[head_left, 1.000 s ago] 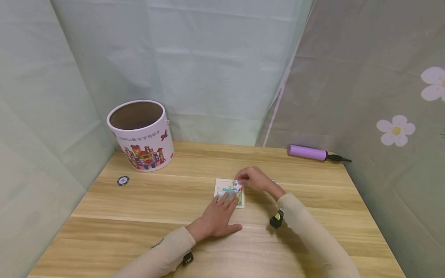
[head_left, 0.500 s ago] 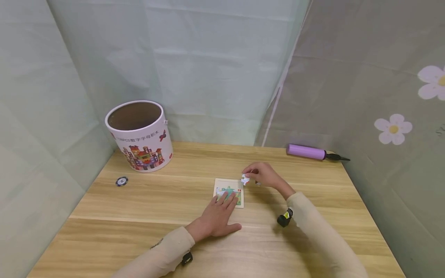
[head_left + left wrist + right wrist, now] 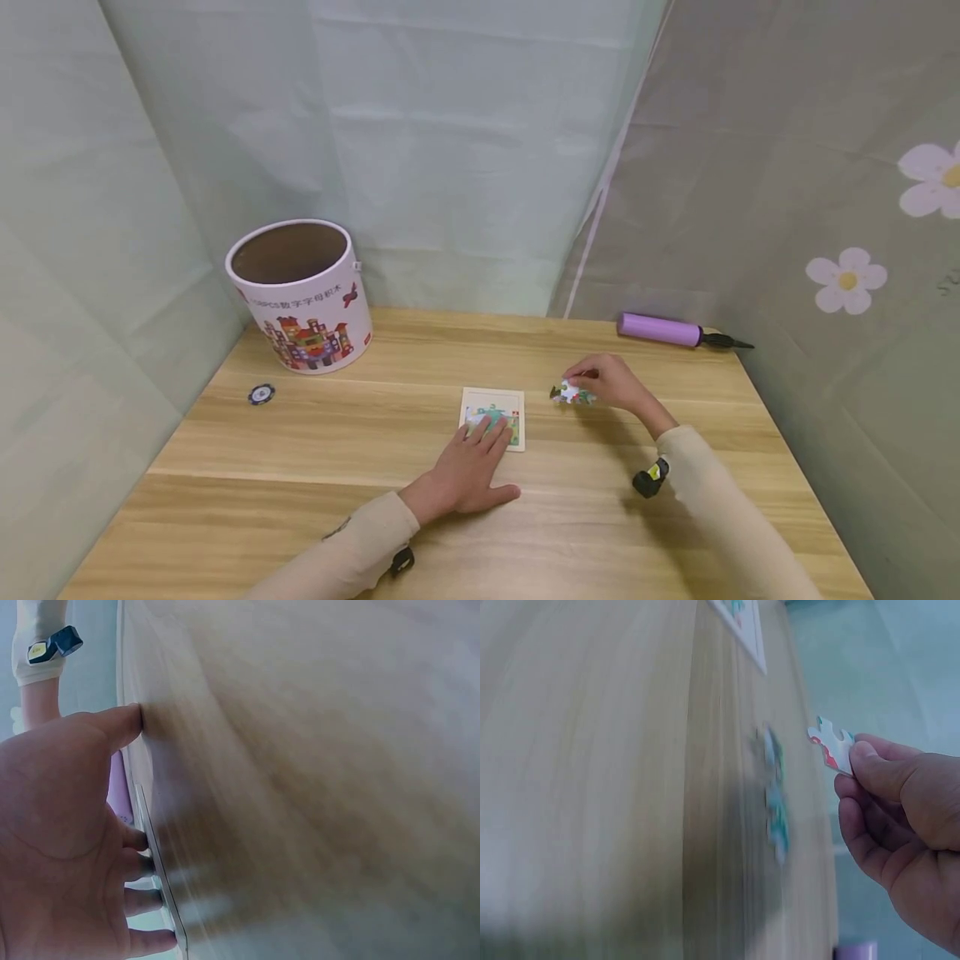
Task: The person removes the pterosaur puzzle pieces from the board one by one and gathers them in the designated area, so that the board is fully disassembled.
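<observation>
We are in the middle of the puzzle work, as we judge it: the puzzle board (image 3: pixel 492 417) near the table (image 3: pixel 375 517) centre has some pcs in, others not. Our left hand (image 3: pixel 461 479) lies flat, fingers straight, pressing the board's near edge. Our right hand (image 3: pixel 611 383) pinches a puzzle piece (image 3: pixel 831 746) w/ thumb & fingers, over the loose pieces (image 3: pixel 774 791) right of the board. Vs 0.5 s ago, the right hand went from the board's corner rightward; left is unchanged.
</observation>
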`<state>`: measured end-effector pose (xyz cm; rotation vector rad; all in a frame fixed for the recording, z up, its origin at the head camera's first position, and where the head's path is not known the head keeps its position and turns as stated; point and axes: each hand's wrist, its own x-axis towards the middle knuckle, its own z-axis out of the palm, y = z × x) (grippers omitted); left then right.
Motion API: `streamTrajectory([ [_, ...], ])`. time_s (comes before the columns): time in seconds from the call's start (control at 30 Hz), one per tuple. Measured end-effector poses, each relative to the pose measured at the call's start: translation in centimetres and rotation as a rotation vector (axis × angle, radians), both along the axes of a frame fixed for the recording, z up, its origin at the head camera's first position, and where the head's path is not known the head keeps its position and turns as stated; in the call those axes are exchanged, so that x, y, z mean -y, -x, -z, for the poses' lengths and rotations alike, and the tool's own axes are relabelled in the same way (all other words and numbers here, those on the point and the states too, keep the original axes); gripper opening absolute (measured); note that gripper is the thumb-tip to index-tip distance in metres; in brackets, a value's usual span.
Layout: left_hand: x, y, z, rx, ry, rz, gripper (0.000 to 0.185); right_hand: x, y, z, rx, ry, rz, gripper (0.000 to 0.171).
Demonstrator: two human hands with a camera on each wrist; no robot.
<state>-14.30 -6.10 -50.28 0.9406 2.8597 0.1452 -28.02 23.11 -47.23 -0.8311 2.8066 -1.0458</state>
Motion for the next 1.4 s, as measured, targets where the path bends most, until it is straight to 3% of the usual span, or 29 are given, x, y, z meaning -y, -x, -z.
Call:
streamTrajectory([
  [0.5, 0.1, 0.1, 0.5, -0.002, 0.002, -0.001, 0.088, -5.6, 0.0, 1.2, -0.060, -0.078, 0.081, 0.012],
  [0.7, 0.2, 0.2, 1.1, -0.013, 0.004, -0.003, 0.089, -6.2, 0.1, 1.6, -0.046, -0.084, 0.084, 0.011],
  [1.07, 0.1, -0.2, -0.3, 0.013, -0.002, 0.001, 0.087, -6.3, 0.2, 2.5, -0.066, -0.098, 0.079, 0.010],
  [1.4, 0.1, 0.0, 0.1, 0.010, 0.001, -0.003, 0.087, -6.5, 0.3, 3.0, -0.101, -0.101, 0.061, 0.011],
])
